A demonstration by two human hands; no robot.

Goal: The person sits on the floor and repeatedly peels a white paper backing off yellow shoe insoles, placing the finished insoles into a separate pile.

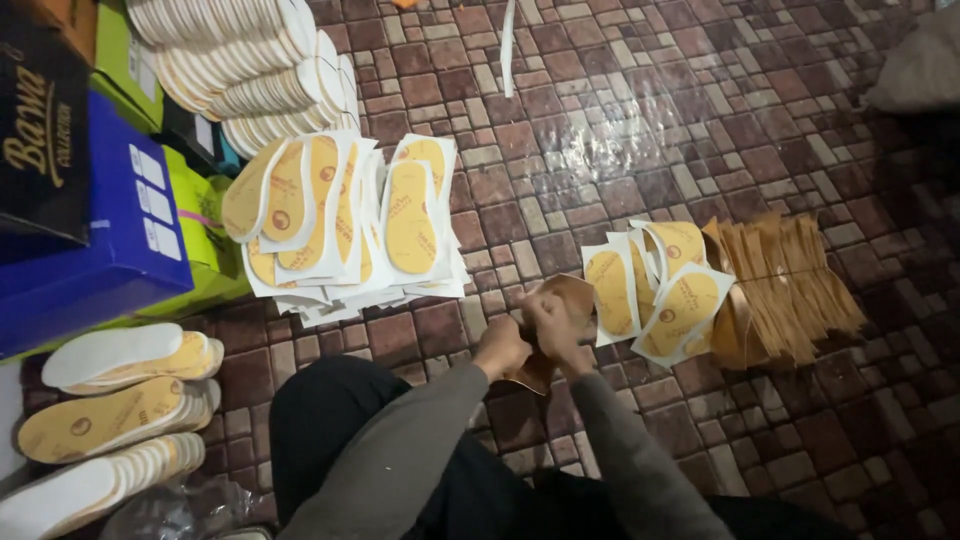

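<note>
At far left, a blue shoebox [110, 235] sits above rows of finished insoles [110, 415] lying on the tiled floor [620, 130]. Beside them, a tall stack of white-backed, yellow-faced insole sheets [345, 215] fans out, with more white insoles [250, 70] piled behind.

In the middle, the person's left hand [500, 347] is curled closed around the near edge of a brown insole piece [560, 310], knuckles up, grey sleeve angled in from below. The right hand [552, 325] pinches the same piece higher up, fingers folded tightly over it, wrist bent inward. The piece is held just above the floor between both hands. It looks thin, light and flexible, likely to bend rather than break; its edges seem the best place to hold it.

To the right lie a few cut yellow insole sheets [680, 305], touching a fanned heap of brown liner pieces [790, 290].
</note>
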